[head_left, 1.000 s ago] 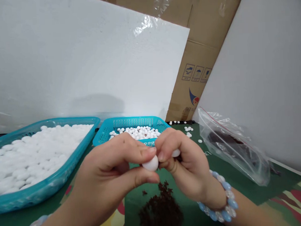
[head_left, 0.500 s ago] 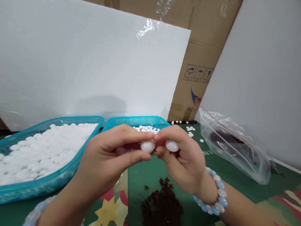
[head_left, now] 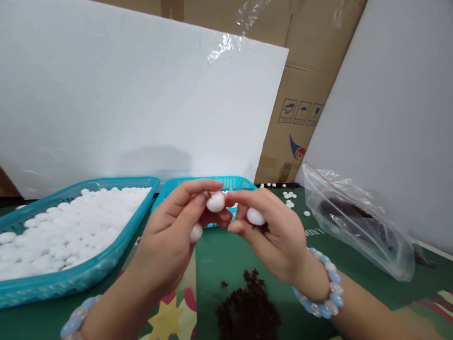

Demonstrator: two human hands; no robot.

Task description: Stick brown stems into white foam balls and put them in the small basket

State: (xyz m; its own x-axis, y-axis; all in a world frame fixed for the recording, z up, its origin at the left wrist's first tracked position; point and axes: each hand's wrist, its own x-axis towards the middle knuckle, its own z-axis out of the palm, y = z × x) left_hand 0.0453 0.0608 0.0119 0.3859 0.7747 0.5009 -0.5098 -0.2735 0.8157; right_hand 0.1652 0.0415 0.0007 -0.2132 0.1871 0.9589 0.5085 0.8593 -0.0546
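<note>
Both hands up at frame centre, above the counter (head_left: 363, 264) with its green patterned cover. Left hand (head_left: 169, 241) and right hand (head_left: 276, 232) meet fingertip to fingertip around a white bead (head_left: 215, 202), pinched between the left forefinger and thumb and touched from 3 o'clock by the right fingertips. A second white bead (head_left: 196, 232) sits lower in the left hand, tucked against the curled fingers. A third white bead (head_left: 255, 216) is held inside the right hand, behind its thumb. So both hands are clamped on beads, not spread.

Directly below the hands, at 6 o'clock: a pile of dark reddish-brown crumbs (head_left: 248, 313) on the counter, clear of both hands.

At 9 o'clock: a large teal basket (head_left: 103, 258) full of white pieces. At 12 o'clock, just behind the fingers: a smaller teal basket (head_left: 245, 181), mostly hidden by the hands. At 3 o'clock: a clear plastic bag (head_left: 358, 225) with dark contents, lying well apart from the hands. A few loose white beads (head_left: 289, 193) lie on the counter between the smaller basket and the bag.

Beaded bracelets on both wrists; right bracelet (head_left: 325, 290).
</note>
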